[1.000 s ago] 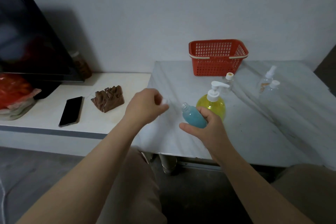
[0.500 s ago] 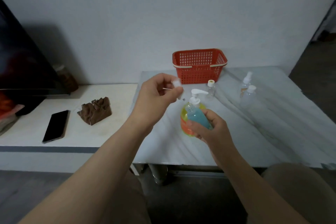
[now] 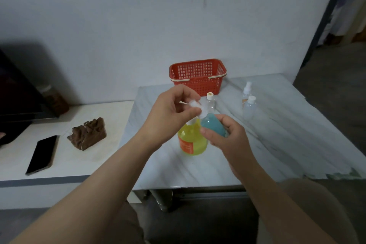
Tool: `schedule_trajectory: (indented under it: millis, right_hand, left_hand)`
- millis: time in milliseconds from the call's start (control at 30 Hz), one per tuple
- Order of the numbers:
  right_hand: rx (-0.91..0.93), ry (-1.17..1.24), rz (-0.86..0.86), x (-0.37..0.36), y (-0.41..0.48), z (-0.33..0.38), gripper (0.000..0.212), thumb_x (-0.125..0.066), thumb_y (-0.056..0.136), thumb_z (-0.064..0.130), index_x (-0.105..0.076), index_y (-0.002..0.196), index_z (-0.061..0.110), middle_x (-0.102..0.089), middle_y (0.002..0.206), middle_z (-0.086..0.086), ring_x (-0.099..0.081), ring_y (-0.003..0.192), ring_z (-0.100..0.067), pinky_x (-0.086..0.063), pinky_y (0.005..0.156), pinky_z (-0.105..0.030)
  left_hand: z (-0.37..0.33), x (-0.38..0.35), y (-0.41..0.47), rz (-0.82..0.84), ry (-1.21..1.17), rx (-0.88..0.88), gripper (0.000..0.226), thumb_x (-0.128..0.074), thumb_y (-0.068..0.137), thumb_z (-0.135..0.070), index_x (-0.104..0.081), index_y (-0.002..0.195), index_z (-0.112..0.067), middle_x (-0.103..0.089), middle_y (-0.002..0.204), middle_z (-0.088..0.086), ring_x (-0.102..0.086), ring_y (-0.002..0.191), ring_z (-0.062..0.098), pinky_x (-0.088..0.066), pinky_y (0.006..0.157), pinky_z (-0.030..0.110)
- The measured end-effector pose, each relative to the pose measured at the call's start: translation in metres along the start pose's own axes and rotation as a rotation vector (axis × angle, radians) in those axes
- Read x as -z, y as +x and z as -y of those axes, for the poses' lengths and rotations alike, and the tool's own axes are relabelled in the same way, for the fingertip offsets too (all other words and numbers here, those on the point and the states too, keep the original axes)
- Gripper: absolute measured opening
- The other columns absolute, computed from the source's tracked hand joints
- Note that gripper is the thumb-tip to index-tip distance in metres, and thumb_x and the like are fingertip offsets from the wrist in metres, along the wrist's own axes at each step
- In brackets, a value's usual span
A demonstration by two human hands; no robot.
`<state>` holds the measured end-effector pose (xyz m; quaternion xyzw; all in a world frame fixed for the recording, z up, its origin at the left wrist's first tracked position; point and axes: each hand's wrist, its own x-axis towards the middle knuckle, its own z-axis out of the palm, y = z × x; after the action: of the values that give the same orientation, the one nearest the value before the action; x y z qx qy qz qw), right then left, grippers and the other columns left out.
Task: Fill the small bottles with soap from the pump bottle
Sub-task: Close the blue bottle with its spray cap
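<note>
My right hand (image 3: 227,136) grips a small blue bottle (image 3: 213,125), held upright above the table. My left hand (image 3: 172,117) pinches a small white cap (image 3: 195,104) right at the blue bottle's neck. Just behind the two hands stands the yellow pump bottle (image 3: 191,139) with an orange label; its pump head is mostly hidden by my fingers. A small clear bottle with a pale cap (image 3: 210,101) stands behind it. Two more clear bottles, a spray bottle (image 3: 247,90) and a capped one (image 3: 250,107), stand further right.
A red plastic basket (image 3: 198,75) sits at the back of the marble table (image 3: 277,144). On the lower white shelf to the left lie a black phone (image 3: 42,153) and a brown crumpled cloth (image 3: 88,133). A dark screen fills the far left.
My left hand brought the white cap up and rightward to the blue bottle's neck. My right hand lifted the blue bottle upright. The view shifted right.
</note>
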<state>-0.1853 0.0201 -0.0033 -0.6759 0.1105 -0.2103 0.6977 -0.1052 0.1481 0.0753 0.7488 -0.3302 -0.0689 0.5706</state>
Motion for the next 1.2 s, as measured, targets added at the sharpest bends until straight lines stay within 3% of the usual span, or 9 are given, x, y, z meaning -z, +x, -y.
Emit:
schedule_trajectory:
  millis: [200,433,533,633,733,867,967,1067,1200]
  right_hand:
    - [0.120,-0.018,-0.065,0.021,0.030,0.006,0.027,-0.082,0.068,0.011,-0.066,0.089,0.017,-0.065,0.074,0.009,-0.058,0.066,0.000,-0.046,0.060,-0.014]
    - [0.160,-0.022,-0.118,0.033,0.065,-0.001,0.026,-0.083,0.067,0.013,-0.064,0.083,0.021,-0.063,0.072,0.012,-0.057,0.065,-0.001,-0.046,0.060,-0.014]
    - [0.158,0.018,-0.160,0.039,0.072,-0.009,0.025,-0.082,0.068,0.009,-0.065,0.084,0.017,-0.064,0.069,0.014,-0.056,0.064,0.000,-0.046,0.060,-0.014]
    - [0.149,-0.004,-0.188,0.047,0.078,-0.019,0.026,-0.082,0.067,0.007,-0.064,0.082,0.018,-0.062,0.065,0.021,-0.054,0.060,0.004,-0.044,0.057,-0.012]
    - [0.136,-0.053,-0.203,0.051,0.082,-0.025,0.027,-0.084,0.065,0.011,-0.065,0.082,0.019,-0.062,0.064,0.022,-0.054,0.059,0.005,-0.043,0.057,-0.012]
    - [0.104,-0.038,-0.223,0.054,0.089,-0.030,0.025,-0.084,0.066,0.016,-0.068,0.084,0.019,-0.063,0.064,0.019,-0.055,0.059,0.002,-0.046,0.060,-0.017]
    - [0.098,-0.038,-0.223,0.055,0.092,-0.029,0.025,-0.084,0.067,0.018,-0.068,0.086,0.017,-0.061,0.062,0.019,-0.054,0.058,0.003,-0.045,0.058,-0.014]
    - [0.101,-0.055,-0.238,0.056,0.095,-0.028,0.027,-0.084,0.066,0.018,-0.067,0.087,0.016,-0.062,0.063,0.019,-0.055,0.058,0.003,-0.044,0.056,-0.012]
    - [0.089,-0.102,-0.248,0.059,0.095,-0.031,0.029,-0.085,0.064,0.020,-0.068,0.087,0.017,-0.063,0.063,0.021,-0.055,0.058,0.005,-0.044,0.056,-0.012]
  left_hand:
    - [-0.009,-0.011,0.032,0.040,0.096,-0.015,0.018,-0.068,0.077,0.003,-0.065,0.085,-0.013,-0.067,0.090,0.017,-0.064,0.084,0.038,-0.053,0.077,0.046]
    - [-0.016,-0.024,0.075,0.167,0.320,-0.048,0.026,-0.064,0.074,0.009,-0.067,0.083,-0.016,-0.068,0.087,-0.001,-0.060,0.075,0.011,-0.052,0.079,0.035]
    - [-0.012,-0.032,0.089,0.189,0.364,-0.027,0.018,-0.074,0.075,-0.010,-0.066,0.090,-0.017,-0.065,0.086,-0.004,-0.058,0.071,0.009,-0.053,0.076,0.033]
    - [-0.009,-0.044,0.103,0.195,0.552,-0.047,0.013,-0.068,0.081,-0.031,-0.062,0.081,-0.019,-0.063,0.071,-0.007,-0.060,0.062,0.006,-0.053,0.066,0.027]
    - [-0.010,-0.052,0.112,0.289,0.675,-0.117,0.012,-0.062,0.085,-0.016,-0.058,0.073,-0.017,-0.061,0.065,-0.007,-0.060,0.060,0.004,-0.054,0.068,0.029]
    - [-0.013,-0.051,0.123,0.398,0.719,-0.212,0.019,-0.068,0.076,-0.003,-0.064,0.084,-0.019,-0.058,0.076,-0.018,-0.054,0.072,-0.006,-0.042,0.067,0.007]
    - [-0.009,-0.051,0.130,0.393,0.686,-0.201,0.039,-0.077,0.071,-0.013,-0.062,0.105,-0.022,-0.062,0.092,-0.013,-0.057,0.082,-0.003,-0.046,0.070,0.012]
    - [-0.007,-0.052,0.132,0.268,0.747,-0.167,0.023,-0.071,0.077,-0.036,-0.062,0.094,-0.022,-0.062,0.082,-0.010,-0.055,0.070,0.001,-0.046,0.064,0.020]
    - [-0.006,-0.055,0.131,0.396,0.741,-0.155,0.002,-0.066,0.083,-0.016,-0.064,0.082,-0.017,-0.061,0.074,-0.011,-0.061,0.072,0.007,-0.052,0.073,0.029]
